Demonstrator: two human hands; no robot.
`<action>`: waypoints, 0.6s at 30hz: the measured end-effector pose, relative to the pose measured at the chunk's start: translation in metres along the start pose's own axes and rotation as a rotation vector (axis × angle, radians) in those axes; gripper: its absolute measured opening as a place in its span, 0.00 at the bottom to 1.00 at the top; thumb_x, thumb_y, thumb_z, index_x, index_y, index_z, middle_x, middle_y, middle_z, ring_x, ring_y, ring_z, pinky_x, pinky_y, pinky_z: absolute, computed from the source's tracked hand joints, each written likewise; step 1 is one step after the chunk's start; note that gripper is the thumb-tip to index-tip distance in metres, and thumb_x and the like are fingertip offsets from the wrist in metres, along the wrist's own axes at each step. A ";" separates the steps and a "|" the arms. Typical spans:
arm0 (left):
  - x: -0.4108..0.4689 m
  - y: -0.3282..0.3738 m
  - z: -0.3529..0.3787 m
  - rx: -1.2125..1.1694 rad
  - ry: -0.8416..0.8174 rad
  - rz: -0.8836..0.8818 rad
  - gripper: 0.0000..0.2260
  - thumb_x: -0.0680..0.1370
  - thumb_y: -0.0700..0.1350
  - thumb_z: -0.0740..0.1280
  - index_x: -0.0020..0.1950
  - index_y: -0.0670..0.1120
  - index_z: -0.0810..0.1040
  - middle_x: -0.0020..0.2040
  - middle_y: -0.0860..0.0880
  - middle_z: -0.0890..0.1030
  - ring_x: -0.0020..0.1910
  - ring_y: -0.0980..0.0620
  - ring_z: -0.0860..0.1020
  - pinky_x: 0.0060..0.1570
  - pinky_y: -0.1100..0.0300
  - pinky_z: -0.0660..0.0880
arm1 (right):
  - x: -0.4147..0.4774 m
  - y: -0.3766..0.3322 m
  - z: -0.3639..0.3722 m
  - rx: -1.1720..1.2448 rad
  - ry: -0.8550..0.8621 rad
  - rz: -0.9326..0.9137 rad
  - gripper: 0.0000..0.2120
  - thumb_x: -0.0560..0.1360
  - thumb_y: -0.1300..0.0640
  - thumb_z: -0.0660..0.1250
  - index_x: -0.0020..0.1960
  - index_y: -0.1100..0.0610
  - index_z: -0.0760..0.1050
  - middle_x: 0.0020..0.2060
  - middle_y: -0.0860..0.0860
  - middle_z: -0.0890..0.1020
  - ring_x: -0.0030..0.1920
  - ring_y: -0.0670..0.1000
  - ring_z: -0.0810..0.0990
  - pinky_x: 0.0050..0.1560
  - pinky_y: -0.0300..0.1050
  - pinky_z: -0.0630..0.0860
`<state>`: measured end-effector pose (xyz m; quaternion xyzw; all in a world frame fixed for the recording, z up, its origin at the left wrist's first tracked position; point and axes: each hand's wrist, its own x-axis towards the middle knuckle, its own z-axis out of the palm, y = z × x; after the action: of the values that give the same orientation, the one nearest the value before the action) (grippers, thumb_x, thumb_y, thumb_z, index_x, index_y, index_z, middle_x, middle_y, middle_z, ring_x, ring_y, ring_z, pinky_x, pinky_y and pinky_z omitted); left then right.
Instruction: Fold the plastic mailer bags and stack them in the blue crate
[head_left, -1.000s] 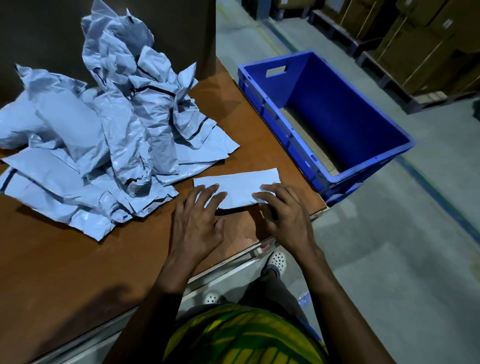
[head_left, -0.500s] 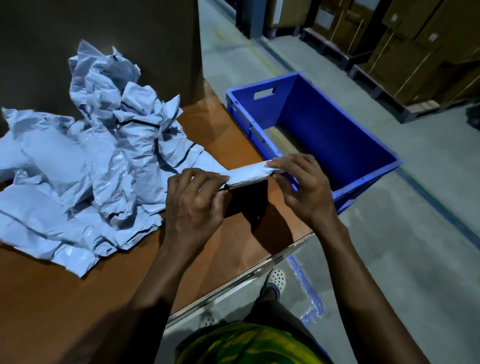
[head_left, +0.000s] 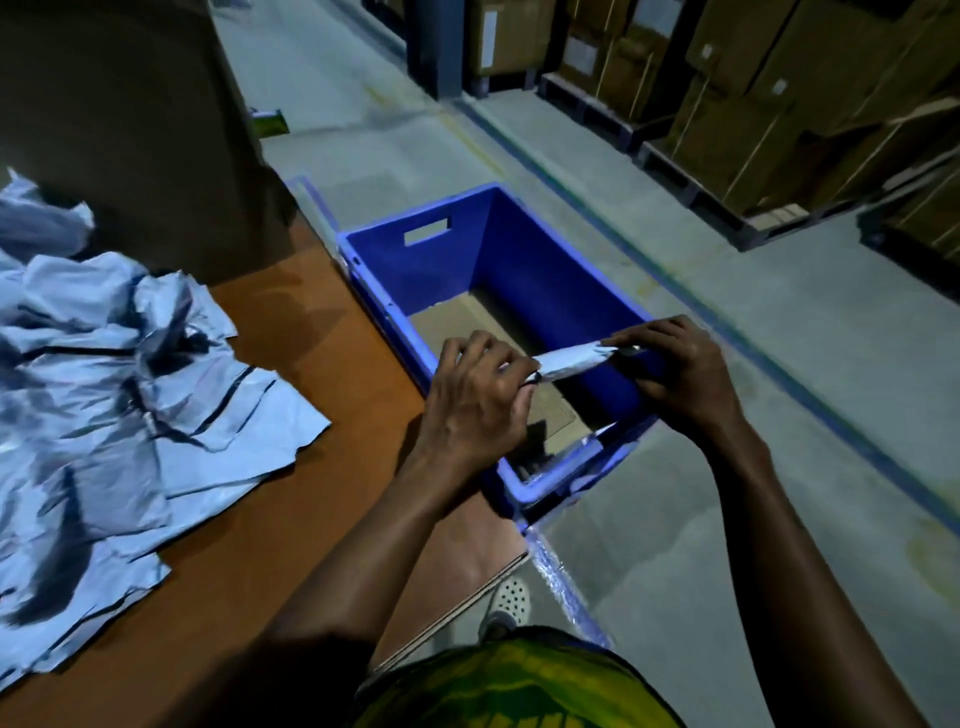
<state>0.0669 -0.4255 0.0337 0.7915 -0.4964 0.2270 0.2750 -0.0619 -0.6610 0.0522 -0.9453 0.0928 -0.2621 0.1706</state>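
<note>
A folded grey mailer bag (head_left: 571, 359) hangs in the air over the near half of the blue crate (head_left: 524, 260). My left hand (head_left: 478, 400) pinches its left end and my right hand (head_left: 675, 374) pinches its right end. The bag shows edge-on as a narrow strip between the two hands. A sheet of brown cardboard (head_left: 457, 322) lines the crate's floor. A heap of crumpled grey mailer bags (head_left: 114, 389) lies on the brown table (head_left: 322, 364) at the left.
The crate stands just past the table's right edge, above a concrete floor (head_left: 779, 493). A dark upright board (head_left: 130, 130) rises behind the heap. Cardboard boxes on pallets (head_left: 753, 93) line the far right. My shoe (head_left: 511, 600) shows below the table edge.
Both hands lifted the folded bag off the table and carried it right, from beside the heap to above the crate. The view swung right with them.
</note>
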 end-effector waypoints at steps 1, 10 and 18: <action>0.005 0.001 0.012 0.007 -0.029 -0.014 0.08 0.73 0.44 0.72 0.50 0.45 0.83 0.46 0.47 0.82 0.50 0.41 0.78 0.49 0.48 0.70 | 0.003 0.013 0.002 -0.016 -0.039 0.006 0.15 0.72 0.64 0.78 0.56 0.51 0.87 0.49 0.49 0.87 0.50 0.56 0.80 0.47 0.58 0.78; 0.028 0.015 0.060 0.252 -0.874 -0.369 0.16 0.78 0.53 0.65 0.60 0.46 0.79 0.61 0.43 0.81 0.63 0.40 0.78 0.61 0.50 0.70 | 0.042 0.033 0.042 -0.278 -0.764 0.033 0.15 0.76 0.52 0.72 0.62 0.42 0.84 0.54 0.53 0.86 0.59 0.57 0.81 0.52 0.49 0.73; 0.030 0.033 0.113 0.146 -1.235 -0.437 0.21 0.79 0.47 0.70 0.71 0.44 0.72 0.70 0.42 0.74 0.69 0.41 0.75 0.63 0.51 0.73 | 0.060 0.056 0.079 -0.291 -1.162 0.179 0.16 0.81 0.51 0.69 0.64 0.58 0.81 0.60 0.61 0.83 0.60 0.61 0.83 0.51 0.50 0.74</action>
<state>0.0589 -0.5314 -0.0253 0.8754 -0.3744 -0.2967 -0.0749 0.0253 -0.7072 -0.0041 -0.9358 0.0987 0.3278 0.0836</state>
